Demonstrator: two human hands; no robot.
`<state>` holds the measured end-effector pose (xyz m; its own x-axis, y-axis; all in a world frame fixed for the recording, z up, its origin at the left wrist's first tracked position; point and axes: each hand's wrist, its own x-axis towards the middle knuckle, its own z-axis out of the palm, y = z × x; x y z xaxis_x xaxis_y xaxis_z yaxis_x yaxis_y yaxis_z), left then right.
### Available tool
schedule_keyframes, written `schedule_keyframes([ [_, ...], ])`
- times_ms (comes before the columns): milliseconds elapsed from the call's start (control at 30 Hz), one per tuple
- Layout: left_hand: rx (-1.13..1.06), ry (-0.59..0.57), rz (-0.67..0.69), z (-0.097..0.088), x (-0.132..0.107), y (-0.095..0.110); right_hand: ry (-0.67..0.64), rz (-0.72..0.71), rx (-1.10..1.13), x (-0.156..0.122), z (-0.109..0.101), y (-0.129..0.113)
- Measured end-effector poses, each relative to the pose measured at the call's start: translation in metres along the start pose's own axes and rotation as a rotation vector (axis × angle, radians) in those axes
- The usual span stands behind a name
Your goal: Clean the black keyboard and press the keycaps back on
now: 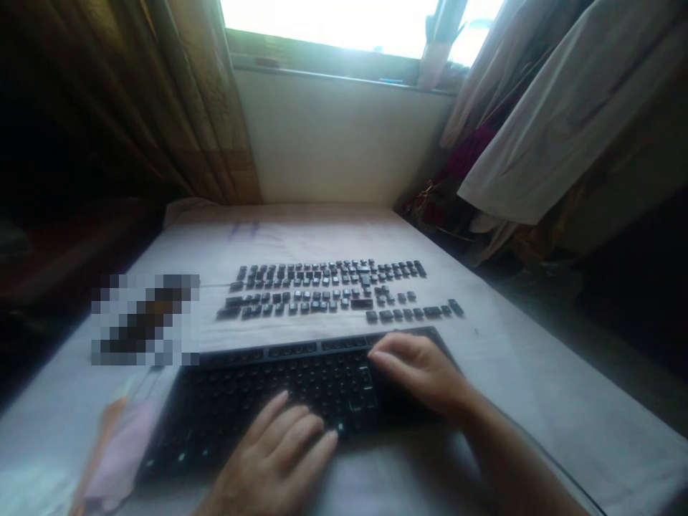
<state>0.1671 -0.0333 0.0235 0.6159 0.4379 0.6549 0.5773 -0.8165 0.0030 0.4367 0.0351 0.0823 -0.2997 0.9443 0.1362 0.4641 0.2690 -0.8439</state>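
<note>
So the keyboard (269,401) sits at the near edge of the counter (537,373), and most of its bed looks bare to me. The keycaps (322,290) are laid out in neat rows just behind it, so the stripping looks pretty much done, though the top row may still have caps on. Left hand (279,451) lies flat and empty, fingers stretched out on the front edge. Right hand (424,373) is palm-down and curled over the right end; can't tell if it's pinching anything.
</note>
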Motion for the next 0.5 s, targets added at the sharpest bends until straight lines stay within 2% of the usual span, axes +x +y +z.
schedule_keyframes([
  [133,0.013,0.049,0.013,0.005,0.000,-0.004,0.008,-0.027,-0.084,0.001,0.002,0.001],
  [300,0.032,0.117,0.039,0.009,0.001,-0.007,0.079,-0.074,-0.214,0.002,0.000,0.007],
  [500,0.048,0.134,0.052,0.012,0.000,-0.009,0.102,0.055,-0.460,0.016,-0.020,0.006],
])
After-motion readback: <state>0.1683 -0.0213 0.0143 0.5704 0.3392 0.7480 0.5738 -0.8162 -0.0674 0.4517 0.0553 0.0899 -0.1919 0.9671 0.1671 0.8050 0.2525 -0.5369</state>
